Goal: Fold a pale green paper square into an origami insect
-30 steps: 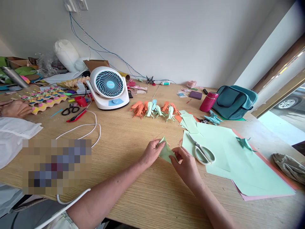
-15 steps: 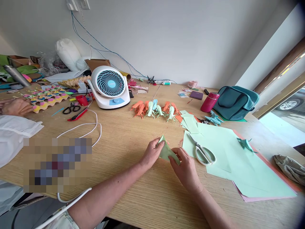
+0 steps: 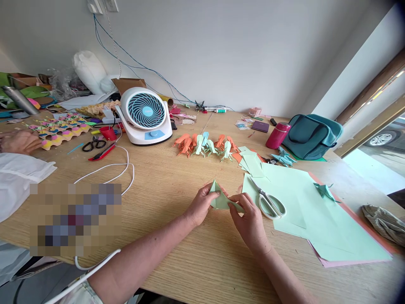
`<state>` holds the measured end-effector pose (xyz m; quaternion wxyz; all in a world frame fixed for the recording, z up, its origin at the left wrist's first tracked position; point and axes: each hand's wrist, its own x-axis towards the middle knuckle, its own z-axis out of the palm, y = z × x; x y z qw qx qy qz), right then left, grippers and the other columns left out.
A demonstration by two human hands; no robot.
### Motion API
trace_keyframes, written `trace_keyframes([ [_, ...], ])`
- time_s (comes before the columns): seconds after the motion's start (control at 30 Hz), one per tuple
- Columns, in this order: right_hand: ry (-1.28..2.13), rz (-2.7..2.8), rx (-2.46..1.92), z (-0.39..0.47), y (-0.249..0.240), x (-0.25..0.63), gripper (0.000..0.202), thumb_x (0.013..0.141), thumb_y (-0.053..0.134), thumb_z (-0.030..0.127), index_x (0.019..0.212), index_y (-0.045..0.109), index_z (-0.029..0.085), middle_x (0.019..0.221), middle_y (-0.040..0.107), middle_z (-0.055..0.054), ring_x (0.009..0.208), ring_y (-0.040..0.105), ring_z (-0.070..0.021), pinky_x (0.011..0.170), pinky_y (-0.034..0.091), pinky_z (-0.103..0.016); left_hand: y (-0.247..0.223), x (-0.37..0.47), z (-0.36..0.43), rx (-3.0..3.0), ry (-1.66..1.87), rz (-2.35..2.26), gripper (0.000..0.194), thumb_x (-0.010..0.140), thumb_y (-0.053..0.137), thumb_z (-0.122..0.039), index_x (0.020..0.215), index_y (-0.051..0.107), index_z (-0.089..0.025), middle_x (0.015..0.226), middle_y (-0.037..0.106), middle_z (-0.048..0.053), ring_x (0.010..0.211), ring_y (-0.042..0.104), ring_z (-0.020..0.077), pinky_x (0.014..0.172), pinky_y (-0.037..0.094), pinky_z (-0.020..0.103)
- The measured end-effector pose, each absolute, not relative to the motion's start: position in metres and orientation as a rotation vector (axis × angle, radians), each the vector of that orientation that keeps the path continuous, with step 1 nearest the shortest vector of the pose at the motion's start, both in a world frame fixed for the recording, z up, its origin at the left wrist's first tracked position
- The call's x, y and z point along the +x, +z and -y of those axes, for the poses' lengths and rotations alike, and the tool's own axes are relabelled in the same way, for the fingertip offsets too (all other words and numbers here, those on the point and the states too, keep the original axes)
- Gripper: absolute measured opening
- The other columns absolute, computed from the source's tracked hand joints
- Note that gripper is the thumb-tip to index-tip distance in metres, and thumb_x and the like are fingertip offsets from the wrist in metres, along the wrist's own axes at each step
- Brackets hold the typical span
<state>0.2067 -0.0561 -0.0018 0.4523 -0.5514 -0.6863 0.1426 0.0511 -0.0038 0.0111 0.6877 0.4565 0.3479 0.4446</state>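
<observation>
Green paper [image 3: 222, 202] spread wider (right end further out), lower edge leveller.

Soft side daylight, far clutter perhaps blurred.

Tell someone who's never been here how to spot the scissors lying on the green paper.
Find the large pale green sheets right of the person's right hand. Near their left edge lie the scissors, blades pointing away from the person. White handles set them apart from the black pair by the red cup.
</observation>
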Motion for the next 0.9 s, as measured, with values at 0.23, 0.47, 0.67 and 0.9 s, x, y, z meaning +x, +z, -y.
trace_keyframes([
  [0.23,0.354,1.769,-1.319,0.048,0.010,0.231,0.012,0.093,0.052,0.022,0.092,0.064,0.024,0.088,0.064,-0.004,0.080,0.062,-0.0194,0.071,0.048,-0.032,0.020,0.038,-0.004,1.179,0.879,-0.519,0.030,0.079,0.066,-0.033,0.103,0.069,-0.016,0.112,0.071,0.010,0.103,0.064,0.0224,0.092,0.045,0.032],
  [0.47,0.286,2.064,-1.140,0.050,0.032,0.244,0.021,0.098,0.047,0.020,0.100,0.068,0.025,0.093,0.066,-0.006,0.083,0.064,-0.0181,0.071,0.050,-0.030,0.035,0.020,-0.017,1.167,0.685,-0.541,0.067,0.084,0.054,-0.073,0.115,0.067,-0.016,0.128,0.064,0.018,0.119,0.061,0.0296,0.095,0.048,0.038],
  [0.67,0.188,2.256,-1.053,0.056,0.036,0.239,0.023,0.099,0.047,0.019,0.108,0.067,0.027,0.094,0.068,-0.006,0.080,0.064,-0.0171,0.073,0.049,-0.032,0.029,0.032,-0.005,1.352,0.459,-0.547,0.050,0.079,0.075,-0.053,0.114,0.070,-0.017,0.118,0.069,0.011,0.109,0.062,0.0215,0.096,0.044,0.033],
  [0.9,0.194,1.969,-1.145,0.056,0.033,0.237,0.026,0.094,0.058,0.022,0.120,0.057,0.024,0.094,0.066,-0.004,0.078,0.065,-0.0169,0.070,0.052,-0.031,0.018,0.037,0.001,1.201,0.419,-0.493,0.054,0.074,0.081,-0.047,0.117,0.070,-0.015,0.112,0.069,0.008,0.099,0.059,0.0175,0.092,0.041,0.030],
])
